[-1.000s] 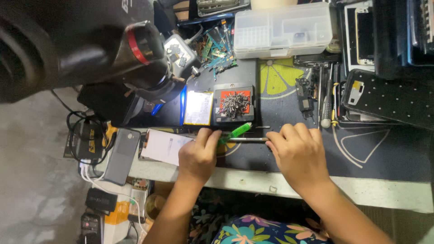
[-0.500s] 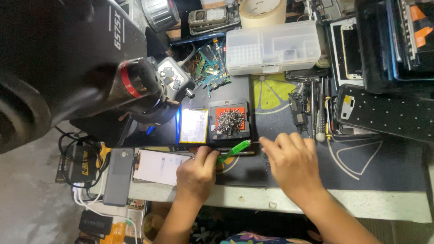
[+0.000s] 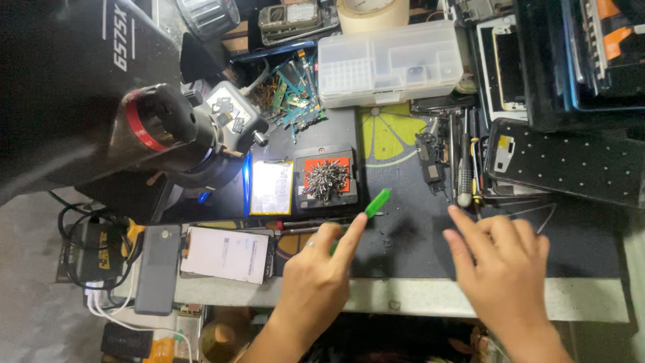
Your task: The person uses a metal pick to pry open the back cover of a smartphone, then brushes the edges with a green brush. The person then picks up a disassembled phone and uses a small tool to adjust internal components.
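L hand (image 3: 316, 286) pinching green pry tool (image 3: 373, 205), tip near screw tray (image 3: 327, 180). R hand (image 3: 504, 269) fingers spread, empty, hovering over dark mat (image 3: 403, 235).

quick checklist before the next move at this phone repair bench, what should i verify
1. Left hand has the green pry tool: ok, pinched in the fingers.
2. Right hand free: ok, fingers spread flat over the dark work mat.
3. Loose screws contained: ok, piled on the orange-padded tray.
4. Screwdrivers within reach: ok, lying just beyond the right fingertips.
5. White phone safely on the bench: cannot tell, it lies near the front edge.
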